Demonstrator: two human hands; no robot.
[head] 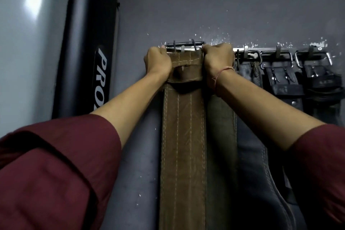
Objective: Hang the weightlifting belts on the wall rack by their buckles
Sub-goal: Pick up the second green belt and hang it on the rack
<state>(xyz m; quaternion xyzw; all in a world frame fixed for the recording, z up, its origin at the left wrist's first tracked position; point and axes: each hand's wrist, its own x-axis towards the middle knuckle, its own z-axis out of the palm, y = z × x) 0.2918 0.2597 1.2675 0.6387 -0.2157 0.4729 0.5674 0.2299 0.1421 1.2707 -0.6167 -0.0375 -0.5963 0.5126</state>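
Note:
A brown leather belt with pale stitching hangs straight down the grey wall. Its dark metal buckle sits at the left end of the metal wall rack, level with the hooks. My left hand grips the belt's top at its left edge. My right hand grips the top at its right edge and has a red thread on its wrist. Whether the buckle rests on a hook is hidden by my hands.
Three dark belts hang by their buckles from hooks to the right, along the same rack. A tall black padded bag with white lettering leans against the wall on the left. Chipped white spots mark the wall above the rack.

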